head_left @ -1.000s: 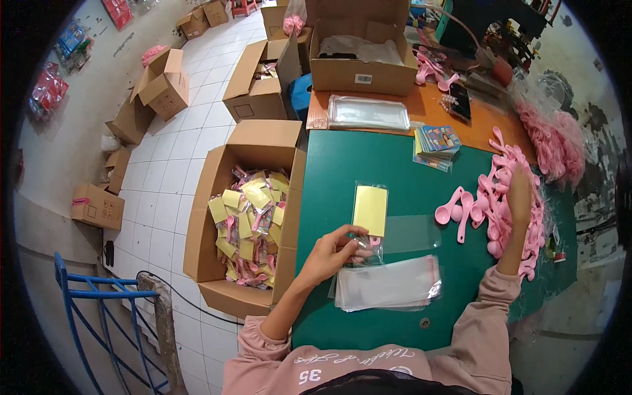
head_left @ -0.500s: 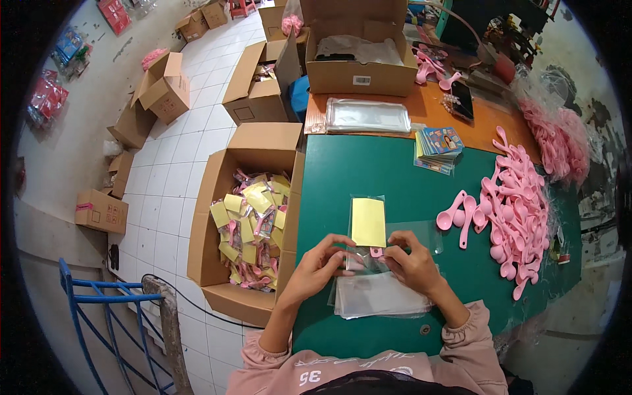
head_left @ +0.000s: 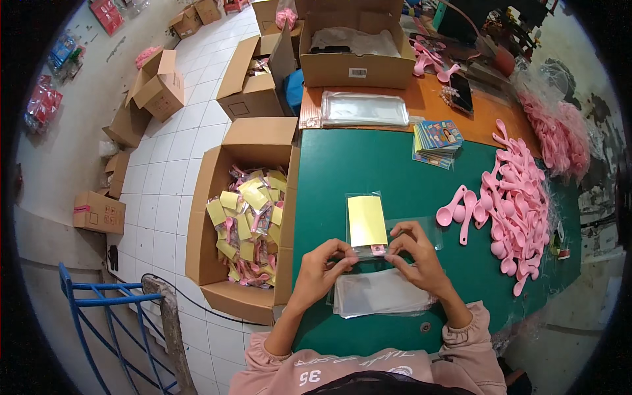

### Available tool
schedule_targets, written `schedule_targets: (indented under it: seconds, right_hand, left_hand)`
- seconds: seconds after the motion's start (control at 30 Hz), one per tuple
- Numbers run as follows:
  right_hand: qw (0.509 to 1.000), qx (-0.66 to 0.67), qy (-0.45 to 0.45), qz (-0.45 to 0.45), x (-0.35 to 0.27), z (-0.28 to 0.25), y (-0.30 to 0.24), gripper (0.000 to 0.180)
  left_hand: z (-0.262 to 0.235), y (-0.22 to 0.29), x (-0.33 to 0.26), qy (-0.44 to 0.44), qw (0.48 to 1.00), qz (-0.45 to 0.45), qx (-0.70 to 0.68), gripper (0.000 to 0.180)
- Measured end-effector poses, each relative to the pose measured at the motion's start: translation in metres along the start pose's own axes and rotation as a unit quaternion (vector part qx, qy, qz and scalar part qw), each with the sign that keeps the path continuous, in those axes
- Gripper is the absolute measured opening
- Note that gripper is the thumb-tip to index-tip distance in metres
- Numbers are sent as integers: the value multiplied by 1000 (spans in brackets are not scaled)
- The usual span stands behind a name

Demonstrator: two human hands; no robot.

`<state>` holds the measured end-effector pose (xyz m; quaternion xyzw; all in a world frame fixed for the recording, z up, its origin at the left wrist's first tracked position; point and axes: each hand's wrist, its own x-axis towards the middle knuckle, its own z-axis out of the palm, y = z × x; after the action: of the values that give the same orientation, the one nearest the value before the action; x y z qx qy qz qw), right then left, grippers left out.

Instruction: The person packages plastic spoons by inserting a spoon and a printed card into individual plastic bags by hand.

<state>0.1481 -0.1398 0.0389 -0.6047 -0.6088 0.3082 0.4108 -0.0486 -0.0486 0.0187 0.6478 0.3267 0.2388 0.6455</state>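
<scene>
– What's being gripped?
– A clear bag [head_left: 367, 229] with a yellow card [head_left: 366, 212]; left hand [head_left: 322, 270] and right hand [head_left: 419, 259] pinch its near end
– Where?
– Over the green counter [head_left: 329, 174], near the clear sleeves [head_left: 376, 297]

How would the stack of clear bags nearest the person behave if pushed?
The clear bags look thin and translucent, so probably light and floppy. Their glossy sheen suggests a slippery stack; uneven edges hint that layers may fan apart.
</scene>
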Motion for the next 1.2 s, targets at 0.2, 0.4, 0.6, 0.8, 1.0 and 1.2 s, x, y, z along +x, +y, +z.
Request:
schedule_targets:
  seconds: [0.2, 0.4, 0.6, 0.8, 1.0, 1.2]
  right_hand:
    - [997, 76, 0, 33, 2, 7, 0, 10]
    - [965, 201, 52, 163, -2, 25, 20, 8]
    - [945, 235, 108, 198, 4, 29, 5, 8]
    - [946, 216, 146, 194, 4, 30, 2, 9]
    - [960, 170, 144, 168, 5, 30, -4, 13]
    - [982, -186, 14, 13, 12, -23, 8, 31]
  left_hand:
    - [3, -7, 0, 10, 1000, -1, -10, 10]
    - [5, 0, 2, 16, 999, 8, 51, 11]
    - [8, -7, 2, 42, 998, -28, 44, 14]
    - [11, -9, 3, 92, 994, -46, -40, 20]
    - [9, -5, 2, 60, 998, -28, 11, 23]
    - [-26, 16, -18, 69, 995, -67, -9, 38]
